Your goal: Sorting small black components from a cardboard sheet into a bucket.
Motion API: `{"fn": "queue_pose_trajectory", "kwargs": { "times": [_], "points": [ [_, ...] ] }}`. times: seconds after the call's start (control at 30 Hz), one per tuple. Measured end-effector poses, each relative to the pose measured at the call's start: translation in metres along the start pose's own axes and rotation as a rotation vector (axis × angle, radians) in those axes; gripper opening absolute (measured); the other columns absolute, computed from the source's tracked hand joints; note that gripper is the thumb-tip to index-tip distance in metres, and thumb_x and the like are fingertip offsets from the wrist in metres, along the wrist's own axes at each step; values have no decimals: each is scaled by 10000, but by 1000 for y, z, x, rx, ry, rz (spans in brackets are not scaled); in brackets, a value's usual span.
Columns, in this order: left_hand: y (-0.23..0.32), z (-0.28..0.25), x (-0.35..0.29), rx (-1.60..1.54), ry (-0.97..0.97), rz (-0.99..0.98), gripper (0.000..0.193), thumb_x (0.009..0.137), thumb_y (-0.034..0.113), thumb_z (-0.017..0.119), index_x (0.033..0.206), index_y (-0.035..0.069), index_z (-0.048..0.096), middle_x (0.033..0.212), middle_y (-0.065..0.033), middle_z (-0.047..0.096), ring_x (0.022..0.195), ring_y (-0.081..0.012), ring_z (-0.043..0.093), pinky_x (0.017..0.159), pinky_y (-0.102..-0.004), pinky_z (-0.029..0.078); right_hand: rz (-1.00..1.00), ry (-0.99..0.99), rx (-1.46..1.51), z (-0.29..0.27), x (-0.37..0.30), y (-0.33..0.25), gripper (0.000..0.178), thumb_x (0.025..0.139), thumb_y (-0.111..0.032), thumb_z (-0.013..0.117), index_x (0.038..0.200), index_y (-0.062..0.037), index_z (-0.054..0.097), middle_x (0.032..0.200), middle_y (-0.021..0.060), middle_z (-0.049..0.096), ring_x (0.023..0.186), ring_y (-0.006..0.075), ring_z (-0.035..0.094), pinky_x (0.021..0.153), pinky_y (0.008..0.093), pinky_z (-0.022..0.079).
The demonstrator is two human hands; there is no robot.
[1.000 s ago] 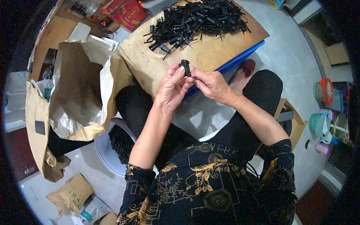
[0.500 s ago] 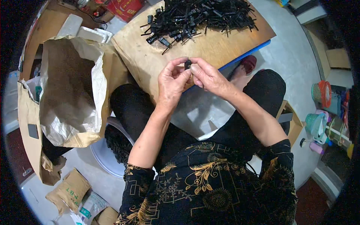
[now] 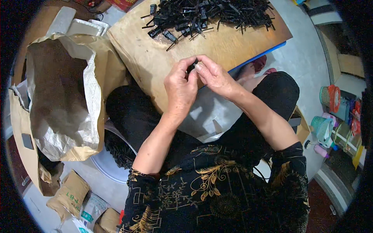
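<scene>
Between my two hands, over the near edge of the wooden board (image 3: pixel 140 50), is a small black plastic part (image 3: pixel 195 62), mostly covered by fingers. My left hand (image 3: pixel 182 83) is closed around its left side, thumb and index finger bent toward it. From the right, my right hand (image 3: pixel 217 77) pinches it between thumb and index finger. Beyond my hands lies a heap of black plastic parts (image 3: pixel 210 17) with thin stems, several of them loose at its near left edge.
Left of my knees stands a large open paper sack (image 3: pixel 91 105) with a silvery lining. A white tub (image 3: pixel 105 171) holding black pieces is below it. Packed bags (image 3: pixel 72 192) lie at the lower left. Baskets and bags (image 3: pixel 324 126) stand at the right.
My fingers have closed further over the small black part, which shows less now. The view has shifted a little, so the sack and board sit further left.
</scene>
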State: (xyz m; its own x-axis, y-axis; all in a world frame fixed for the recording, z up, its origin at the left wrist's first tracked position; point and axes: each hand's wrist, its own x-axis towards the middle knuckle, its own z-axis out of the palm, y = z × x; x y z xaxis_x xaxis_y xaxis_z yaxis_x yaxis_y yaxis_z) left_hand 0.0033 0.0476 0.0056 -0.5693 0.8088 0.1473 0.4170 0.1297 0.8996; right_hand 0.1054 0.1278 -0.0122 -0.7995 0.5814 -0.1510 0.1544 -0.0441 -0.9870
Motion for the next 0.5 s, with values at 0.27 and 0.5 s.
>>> {"fn": "queue_pose_trajectory", "kwargs": {
  "times": [0.27, 0.5],
  "points": [
    [-2, -5, 8, -202, -44, -32, 298, 799, -3, 543, 1084, 55, 479, 817, -101, 619, 654, -144, 604, 553, -260, 479, -35, -6, -133, -8, 5, -24, 273, 939, -237, 414, 1131, -46, 451, 653, -48, 440, 558, 58, 390, 477, 217, 330],
    [3, -26, 8, -1087, -240, -561, 365, 856, 12, 502, 1193, 68, 374, 929, -150, 592, 659, -185, 626, 519, -209, 506, -16, -44, 134, -27, -6, -20, 194, 897, -214, 516, 980, -39, 510, 728, -15, 567, 531, 15, 435, 439, 160, 322]
  ]
}}
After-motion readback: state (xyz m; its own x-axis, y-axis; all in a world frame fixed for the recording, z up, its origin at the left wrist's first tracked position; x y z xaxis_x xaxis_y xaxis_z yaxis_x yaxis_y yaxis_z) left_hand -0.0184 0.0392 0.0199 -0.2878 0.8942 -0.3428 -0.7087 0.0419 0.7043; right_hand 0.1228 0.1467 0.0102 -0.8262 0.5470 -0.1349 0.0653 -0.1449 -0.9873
